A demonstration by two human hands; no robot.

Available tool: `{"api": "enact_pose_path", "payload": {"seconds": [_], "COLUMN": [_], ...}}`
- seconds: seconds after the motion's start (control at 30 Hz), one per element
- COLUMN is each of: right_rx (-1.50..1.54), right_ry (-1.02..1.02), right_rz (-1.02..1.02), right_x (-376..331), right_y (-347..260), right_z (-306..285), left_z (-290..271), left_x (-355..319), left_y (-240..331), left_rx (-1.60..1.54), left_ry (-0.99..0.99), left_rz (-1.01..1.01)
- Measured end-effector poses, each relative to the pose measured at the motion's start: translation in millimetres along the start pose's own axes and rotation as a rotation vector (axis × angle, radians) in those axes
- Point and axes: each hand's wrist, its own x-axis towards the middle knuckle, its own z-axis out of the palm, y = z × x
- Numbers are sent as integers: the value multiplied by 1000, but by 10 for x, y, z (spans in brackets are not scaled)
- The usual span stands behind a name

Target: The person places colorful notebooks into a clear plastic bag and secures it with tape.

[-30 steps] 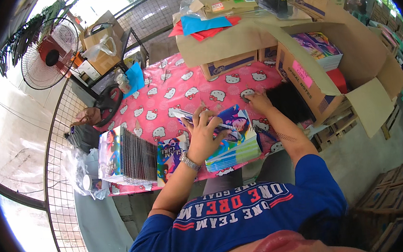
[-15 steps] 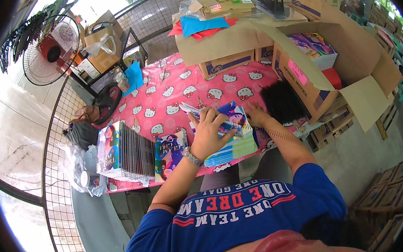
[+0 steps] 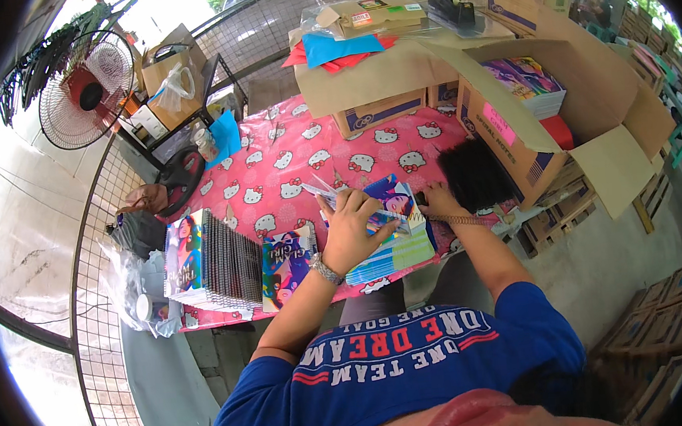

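A: What is biggest around the hands?

B: The table (image 3: 288, 157) under its pink cat-print cloth, and just right of the right hand (image 3: 439, 203) an open cardboard box (image 3: 589, 105) with more books inside. Its flap hangs near that wrist and crowds any move to the right.

A: And to the left?

B: A tall stack of spiral notebooks (image 3: 212, 259), well left of the left hand (image 3: 352, 232), then a single colourful book (image 3: 285, 265) just beside that hand.

A: What do the hands work on?

B: A small pile of thin notebooks (image 3: 395, 237) — right under both hands, near the table's front edge. The left hand lies curled over the pile, gripping a clear plastic sleeve (image 3: 331, 191) at its far end. The right hand rests closed on the pile's right corner; I cannot tell what it pinches.

A: How would they handle?

B: Light and bendy, I judge, with glossy covers that slide — best pinched at the edges, whole pile together. The black bundle (image 3: 474, 174) just past the right hand sits close.
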Motion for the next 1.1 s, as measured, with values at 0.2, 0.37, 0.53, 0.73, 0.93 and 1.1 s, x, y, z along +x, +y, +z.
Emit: {"api": "enact_pose_path", "payload": {"seconds": [0.2,0.37,0.53,0.73,0.93,1.1], "right_rx": [304,1392,1901,1366,1376,840], "right_ry": [265,-615,-634,-661,-678,-715], "right_rz": [-102,-458,-615,-468,-427,-386], "right_x": [87,-162,-263,-64,-98,-40], "right_y": [-757,-1022,-1188,-974,-1072,-1093], "right_z": [-1401,-1914,-2076,-1875,-1906,-2020], "left_z": [-9,77,81,54,13,28], "left_x": [-62,25,33,108,46,53], "left_y": [-66,-80,-115,-94,-93,-71], "left_rx": [29,37,30,-32,-45,-83], "left_ry": [29,57,36,8,-22,6], "left_rz": [-44,46,19,33,-1,-25]}}
